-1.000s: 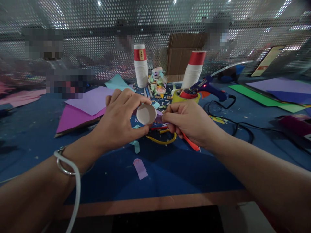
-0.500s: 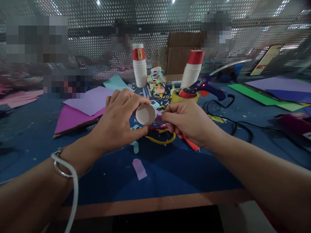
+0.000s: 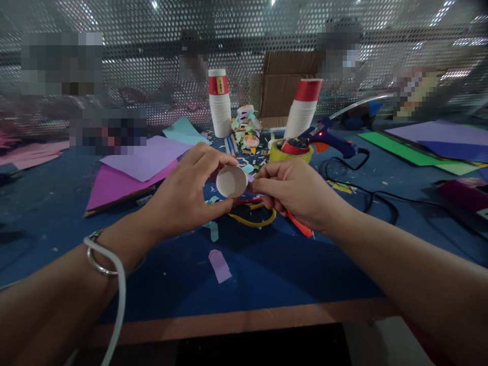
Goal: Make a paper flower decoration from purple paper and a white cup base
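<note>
My left hand is closed around a small paper cup, thumb below and fingers above. The cup lies on its side with a pale round end turned to me. At the cup's right side, my right hand pinches a small piece of purple paper; the fingertips hide most of it. Beneath the hands lie a yellow loop like a handle and an orange-red strip. A purple paper piece rests nearer to me on the blue table.
Two stacks of paper cups stand at the back. A blue glue gun with a lit red light rests by a yellow tape roll; its black cord runs right. Coloured sheets lie on both sides.
The cup has shifted slightly to the right and turned a little in my left hand. My right hand keeps its pinch at nearly the same spot.
</note>
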`<state>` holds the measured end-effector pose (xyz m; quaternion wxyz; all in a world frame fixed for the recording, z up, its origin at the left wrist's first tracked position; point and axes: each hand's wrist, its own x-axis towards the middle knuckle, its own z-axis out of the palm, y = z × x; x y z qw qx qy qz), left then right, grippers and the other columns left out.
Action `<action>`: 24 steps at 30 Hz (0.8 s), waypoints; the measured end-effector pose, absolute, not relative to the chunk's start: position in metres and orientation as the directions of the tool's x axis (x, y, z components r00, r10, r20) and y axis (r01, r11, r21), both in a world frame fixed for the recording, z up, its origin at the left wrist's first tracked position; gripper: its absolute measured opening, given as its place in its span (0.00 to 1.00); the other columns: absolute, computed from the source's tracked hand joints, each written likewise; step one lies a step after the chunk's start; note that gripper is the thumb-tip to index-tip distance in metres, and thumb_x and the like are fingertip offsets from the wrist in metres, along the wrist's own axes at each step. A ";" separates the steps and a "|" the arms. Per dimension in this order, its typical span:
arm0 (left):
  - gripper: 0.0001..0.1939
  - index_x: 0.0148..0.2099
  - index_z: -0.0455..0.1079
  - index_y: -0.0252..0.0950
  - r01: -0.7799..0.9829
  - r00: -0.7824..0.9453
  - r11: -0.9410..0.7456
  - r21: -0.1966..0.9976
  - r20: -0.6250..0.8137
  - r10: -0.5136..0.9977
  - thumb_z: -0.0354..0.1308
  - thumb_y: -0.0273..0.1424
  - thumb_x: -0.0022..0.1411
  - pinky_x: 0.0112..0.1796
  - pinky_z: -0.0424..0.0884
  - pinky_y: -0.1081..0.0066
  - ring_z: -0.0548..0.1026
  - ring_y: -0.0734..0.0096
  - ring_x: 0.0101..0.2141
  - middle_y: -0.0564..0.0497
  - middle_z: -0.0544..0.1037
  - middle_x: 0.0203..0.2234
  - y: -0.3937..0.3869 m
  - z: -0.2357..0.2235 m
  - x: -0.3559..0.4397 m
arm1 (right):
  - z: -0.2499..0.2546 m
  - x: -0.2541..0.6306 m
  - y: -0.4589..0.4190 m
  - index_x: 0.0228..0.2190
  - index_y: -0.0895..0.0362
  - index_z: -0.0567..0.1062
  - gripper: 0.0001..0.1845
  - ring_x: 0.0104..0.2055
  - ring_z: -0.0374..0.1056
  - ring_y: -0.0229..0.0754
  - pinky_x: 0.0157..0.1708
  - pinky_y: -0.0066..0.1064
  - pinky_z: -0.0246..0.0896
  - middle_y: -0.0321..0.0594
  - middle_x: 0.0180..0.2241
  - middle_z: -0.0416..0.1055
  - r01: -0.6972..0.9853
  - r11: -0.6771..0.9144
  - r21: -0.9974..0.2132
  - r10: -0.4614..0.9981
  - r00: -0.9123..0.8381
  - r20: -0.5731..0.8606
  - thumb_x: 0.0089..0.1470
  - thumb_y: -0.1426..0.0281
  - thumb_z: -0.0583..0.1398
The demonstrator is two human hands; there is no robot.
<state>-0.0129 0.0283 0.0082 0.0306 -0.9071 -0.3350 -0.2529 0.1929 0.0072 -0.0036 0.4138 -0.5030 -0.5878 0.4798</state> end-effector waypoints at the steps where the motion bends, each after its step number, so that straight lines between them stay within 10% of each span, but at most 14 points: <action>1: 0.21 0.53 0.66 0.40 0.608 0.647 -0.782 0.137 0.485 0.589 0.65 0.33 0.58 0.44 0.69 0.60 0.70 0.59 0.45 0.47 0.73 0.44 0.029 0.008 -0.013 | -0.004 0.193 0.007 0.16 0.56 0.68 0.13 0.11 0.53 0.26 0.11 0.19 0.46 0.28 0.11 0.65 0.194 0.030 -0.981 0.988 -0.156 0.000 0.48 0.77 0.60; 13: 0.20 0.51 0.70 0.36 0.290 0.449 -0.361 0.887 0.207 0.869 0.67 0.35 0.58 0.37 0.75 0.70 0.75 0.67 0.41 0.48 0.75 0.44 0.039 0.006 -0.020 | -0.005 0.197 0.009 0.19 0.58 0.72 0.12 0.14 0.59 0.27 0.12 0.16 0.53 0.30 0.14 0.68 0.174 -0.002 -0.985 0.979 -0.199 -0.037 0.53 0.76 0.62; 24: 0.16 0.44 0.71 0.34 0.136 0.283 -0.113 0.984 0.071 0.956 0.69 0.26 0.53 0.34 0.78 0.73 0.77 0.72 0.34 0.52 0.75 0.35 0.040 0.004 -0.019 | -0.003 0.200 0.009 0.21 0.60 0.73 0.12 0.16 0.63 0.28 0.16 0.19 0.62 0.35 0.17 0.72 0.126 -0.047 -0.991 0.975 -0.212 -0.073 0.57 0.75 0.63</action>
